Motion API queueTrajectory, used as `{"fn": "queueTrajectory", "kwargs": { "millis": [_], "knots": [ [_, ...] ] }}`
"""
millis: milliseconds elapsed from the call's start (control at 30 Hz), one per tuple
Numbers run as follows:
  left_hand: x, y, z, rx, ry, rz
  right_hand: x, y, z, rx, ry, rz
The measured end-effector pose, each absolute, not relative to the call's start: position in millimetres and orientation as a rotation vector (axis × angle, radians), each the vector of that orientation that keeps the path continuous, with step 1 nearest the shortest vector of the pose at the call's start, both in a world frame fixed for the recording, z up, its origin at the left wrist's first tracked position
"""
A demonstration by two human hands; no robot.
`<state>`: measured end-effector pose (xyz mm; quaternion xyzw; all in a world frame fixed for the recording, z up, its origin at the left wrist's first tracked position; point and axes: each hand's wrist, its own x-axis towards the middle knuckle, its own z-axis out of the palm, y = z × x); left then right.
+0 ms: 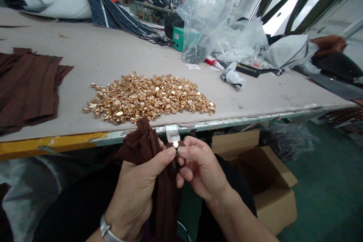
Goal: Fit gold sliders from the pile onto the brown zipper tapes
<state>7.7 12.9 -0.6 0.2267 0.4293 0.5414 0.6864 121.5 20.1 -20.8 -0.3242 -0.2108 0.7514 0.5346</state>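
My left hand (138, 187) is closed around a bundle of brown zipper tapes (141, 145) that hangs down past my wrist. With thumb and fingertips my right hand (202, 166) pinches the end of one tape, close against my left thumb. A small shiny gold zipper slider (176, 144) sits at that tape end, between the thumbs. Just above it a clear piece of tape or plastic (172, 133) is fixed at the table's edge. Beyond my hands lies a wide heap of gold zipper sliders (150, 98). My fingers partly hide the join of slider and tape.
Brown zipper tapes (31, 89) lie stacked at the left of the table (113, 55). Further back are striped fabric (113, 11), a green box (178, 39) and clear plastic bags (210, 19). An open cardboard box (275, 200) stands on the floor to the right.
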Motion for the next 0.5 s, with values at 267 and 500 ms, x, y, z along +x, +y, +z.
{"fn": "queueTrajectory", "kwargs": {
  "millis": [267,500],
  "knots": [
    [6.8,10.3,0.8,0.477,0.953,1.255,121.0,18.1,-22.5,-0.750,-0.499,1.781],
    [8.3,11.0,-0.4,0.493,0.964,1.256,121.5,16.5,-25.2,-0.740,-0.500,1.774]
  ]
}}
